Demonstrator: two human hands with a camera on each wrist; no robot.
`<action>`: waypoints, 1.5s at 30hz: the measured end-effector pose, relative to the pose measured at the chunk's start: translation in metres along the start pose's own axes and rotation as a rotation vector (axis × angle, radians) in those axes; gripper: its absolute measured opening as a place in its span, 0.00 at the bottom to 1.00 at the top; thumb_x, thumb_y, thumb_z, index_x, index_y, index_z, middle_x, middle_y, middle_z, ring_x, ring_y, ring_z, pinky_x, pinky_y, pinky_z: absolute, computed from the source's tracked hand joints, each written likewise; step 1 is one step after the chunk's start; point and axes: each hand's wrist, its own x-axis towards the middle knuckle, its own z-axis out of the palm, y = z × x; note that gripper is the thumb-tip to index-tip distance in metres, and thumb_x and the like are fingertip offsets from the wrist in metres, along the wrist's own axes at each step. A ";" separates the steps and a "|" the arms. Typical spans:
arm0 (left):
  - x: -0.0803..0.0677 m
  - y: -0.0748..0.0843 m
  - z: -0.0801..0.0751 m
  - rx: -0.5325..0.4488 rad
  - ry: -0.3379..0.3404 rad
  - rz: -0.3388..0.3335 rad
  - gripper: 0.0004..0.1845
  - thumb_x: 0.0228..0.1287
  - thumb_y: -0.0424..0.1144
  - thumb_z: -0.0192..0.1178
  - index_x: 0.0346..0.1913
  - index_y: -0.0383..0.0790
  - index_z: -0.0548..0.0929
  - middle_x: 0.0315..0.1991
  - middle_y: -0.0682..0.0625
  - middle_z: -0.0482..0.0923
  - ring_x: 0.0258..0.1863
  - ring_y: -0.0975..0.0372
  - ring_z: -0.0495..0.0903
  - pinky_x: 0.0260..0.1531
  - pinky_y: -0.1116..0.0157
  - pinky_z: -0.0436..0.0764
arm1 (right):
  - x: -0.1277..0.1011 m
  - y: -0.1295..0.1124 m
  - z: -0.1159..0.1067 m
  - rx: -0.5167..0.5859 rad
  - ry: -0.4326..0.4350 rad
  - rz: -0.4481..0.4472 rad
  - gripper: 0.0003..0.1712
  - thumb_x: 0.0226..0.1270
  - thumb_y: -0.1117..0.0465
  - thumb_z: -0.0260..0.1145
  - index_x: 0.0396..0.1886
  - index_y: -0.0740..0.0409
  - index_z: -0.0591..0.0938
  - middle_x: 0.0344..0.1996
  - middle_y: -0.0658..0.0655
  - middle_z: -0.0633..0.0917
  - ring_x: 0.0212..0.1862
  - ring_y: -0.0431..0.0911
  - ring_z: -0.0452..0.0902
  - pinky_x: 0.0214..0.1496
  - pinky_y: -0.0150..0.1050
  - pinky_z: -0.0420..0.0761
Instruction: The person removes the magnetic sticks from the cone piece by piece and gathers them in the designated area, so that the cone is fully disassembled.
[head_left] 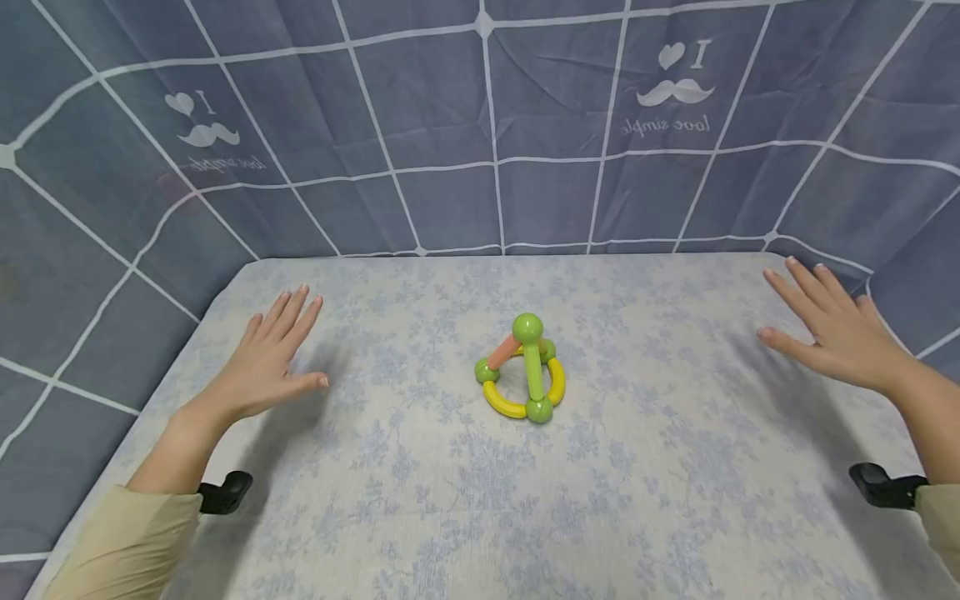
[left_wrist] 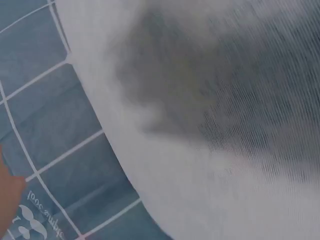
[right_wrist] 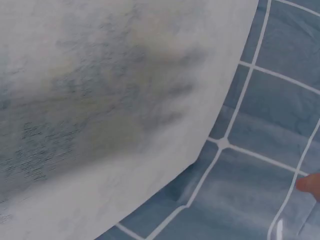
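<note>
Left hand [head_left: 270, 358], right hand [head_left: 832, 329] flat, apart; toy [head_left: 522, 371] between.

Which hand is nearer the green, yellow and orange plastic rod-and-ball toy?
Left. The left hand hovers open to the toy's left; the right hand hovers open farther off, by the table's right edge.

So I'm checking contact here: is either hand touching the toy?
No: the left hand and right hand are spread wide apart, well clear of the toy.

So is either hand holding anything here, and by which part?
Nothing is held. The left hand and right hand are open, apart from the toy.
</note>
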 end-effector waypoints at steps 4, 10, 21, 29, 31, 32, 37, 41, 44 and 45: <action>0.005 0.009 0.001 -0.369 0.023 -0.071 0.46 0.58 0.43 0.65 0.74 0.52 0.48 0.74 0.46 0.40 0.71 0.46 0.38 0.57 0.33 0.44 | 0.007 -0.005 -0.003 0.232 -0.009 -0.103 0.48 0.64 0.56 0.61 0.75 0.46 0.43 0.73 0.58 0.38 0.72 0.56 0.25 0.56 0.74 0.31; 0.019 0.028 0.009 -0.730 0.060 -0.030 0.38 0.60 0.26 0.59 0.72 0.46 0.57 0.71 0.47 0.52 0.69 0.54 0.51 0.63 0.58 0.58 | 0.022 -0.028 -0.009 0.507 -0.095 -0.136 0.48 0.59 0.65 0.67 0.74 0.40 0.52 0.72 0.56 0.50 0.71 0.54 0.42 0.57 0.71 0.48; 0.059 0.064 0.032 -0.915 -0.006 -0.004 0.31 0.60 0.29 0.61 0.67 0.36 0.64 0.65 0.46 0.63 0.64 0.50 0.60 0.60 0.51 0.62 | 0.056 -0.090 -0.012 0.551 -0.067 -0.308 0.35 0.58 0.65 0.69 0.66 0.47 0.69 0.59 0.47 0.73 0.56 0.33 0.68 0.54 0.28 0.67; 0.090 0.097 0.058 -0.867 -0.130 0.017 0.30 0.58 0.35 0.64 0.65 0.48 0.69 0.61 0.53 0.69 0.60 0.56 0.66 0.57 0.51 0.64 | 0.082 -0.136 0.004 0.583 -0.109 -0.508 0.28 0.58 0.65 0.68 0.60 0.59 0.73 0.55 0.55 0.77 0.50 0.42 0.74 0.50 0.42 0.77; 0.096 0.105 0.064 -0.867 -0.142 0.019 0.30 0.58 0.37 0.65 0.64 0.49 0.70 0.61 0.54 0.69 0.60 0.56 0.66 0.58 0.50 0.63 | 0.086 -0.147 0.009 0.623 -0.131 -0.535 0.28 0.58 0.67 0.68 0.59 0.61 0.74 0.55 0.57 0.77 0.49 0.44 0.75 0.49 0.45 0.77; 0.099 0.109 0.068 -0.872 -0.146 0.022 0.30 0.58 0.37 0.65 0.64 0.50 0.70 0.61 0.53 0.69 0.61 0.55 0.65 0.58 0.49 0.63 | 0.088 -0.153 0.011 0.644 -0.142 -0.541 0.28 0.58 0.67 0.68 0.59 0.62 0.74 0.54 0.57 0.77 0.49 0.44 0.75 0.49 0.46 0.77; 0.113 0.127 0.082 -0.901 -0.148 0.013 0.29 0.58 0.40 0.65 0.63 0.49 0.71 0.61 0.51 0.70 0.61 0.50 0.64 0.57 0.48 0.62 | 0.094 -0.173 0.020 0.707 -0.186 -0.539 0.27 0.57 0.70 0.68 0.58 0.63 0.74 0.54 0.59 0.77 0.48 0.47 0.75 0.49 0.47 0.78; 0.120 0.139 0.092 -0.922 -0.125 -0.014 0.27 0.58 0.38 0.66 0.62 0.46 0.73 0.55 0.51 0.74 0.56 0.55 0.69 0.53 0.51 0.66 | 0.095 -0.186 0.026 0.694 -0.184 -0.560 0.26 0.57 0.72 0.67 0.57 0.64 0.75 0.53 0.59 0.78 0.48 0.52 0.75 0.48 0.48 0.78; 0.122 0.145 0.097 -0.935 -0.095 -0.027 0.26 0.57 0.37 0.66 0.60 0.43 0.74 0.50 0.51 0.77 0.51 0.59 0.72 0.49 0.55 0.69 | 0.096 -0.194 0.029 0.659 -0.162 -0.584 0.27 0.55 0.72 0.68 0.57 0.63 0.76 0.52 0.57 0.79 0.47 0.52 0.76 0.46 0.46 0.79; 0.122 0.146 0.099 -0.941 -0.084 -0.024 0.25 0.57 0.37 0.66 0.59 0.42 0.75 0.49 0.50 0.77 0.50 0.59 0.73 0.48 0.56 0.70 | 0.096 -0.196 0.030 0.645 -0.154 -0.589 0.27 0.55 0.71 0.69 0.57 0.63 0.76 0.52 0.57 0.79 0.47 0.51 0.76 0.45 0.45 0.79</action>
